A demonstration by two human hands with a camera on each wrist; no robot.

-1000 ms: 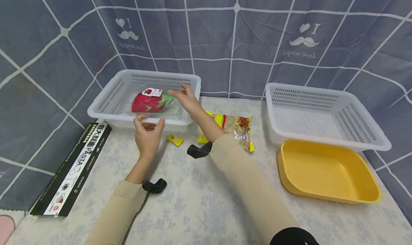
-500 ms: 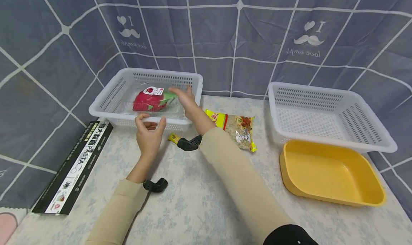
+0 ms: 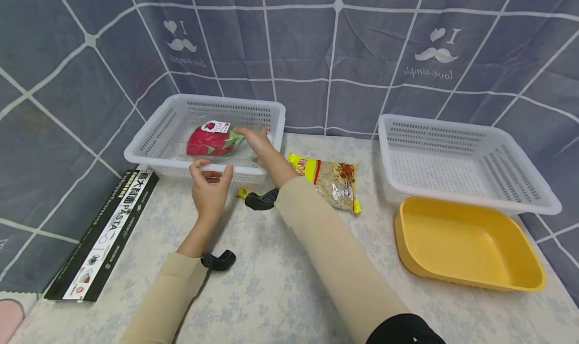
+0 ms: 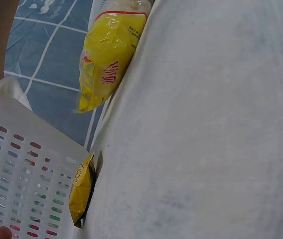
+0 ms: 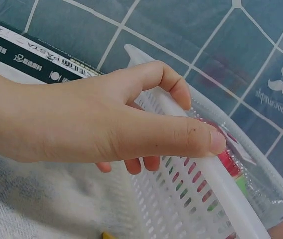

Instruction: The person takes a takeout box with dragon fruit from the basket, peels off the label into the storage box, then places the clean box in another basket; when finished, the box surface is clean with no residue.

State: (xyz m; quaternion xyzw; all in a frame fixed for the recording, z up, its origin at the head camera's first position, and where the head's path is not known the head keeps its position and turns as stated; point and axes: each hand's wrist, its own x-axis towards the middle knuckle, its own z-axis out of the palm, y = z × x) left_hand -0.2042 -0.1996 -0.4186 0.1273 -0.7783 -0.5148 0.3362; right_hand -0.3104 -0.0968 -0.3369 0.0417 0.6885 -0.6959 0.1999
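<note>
A red dragon fruit [image 3: 210, 140] with a white label lies in a clear plastic pack inside the left white basket [image 3: 156, 158]. My left hand [image 3: 210, 186] grips this basket's front rim; in the right wrist view its thumb lies on the rim and a bent index finger hooks over it. My right hand [image 3: 262, 145] reaches over the basket's right end, its thumb stretched toward the pack's green-leaved side and its fingers spread apart. The small yellow packet [image 4: 81, 191] sits against the table just outside the basket. It is partly covered by the black wrist mount in the head view.
A yellow-ended food bag [image 3: 334, 181] lies right of the right forearm. The long black PASTA box [image 3: 104, 233] lies at the left. Another white basket [image 3: 452, 153] stands at the right, with a yellow tub [image 3: 466, 243] before it. A tiled-print curtain [image 3: 307, 42] rises behind.
My right hand has shifted slightly left and down toward the pack, its wrist mount now covering part of the yellow packet. My left hand stays on the rim.
</note>
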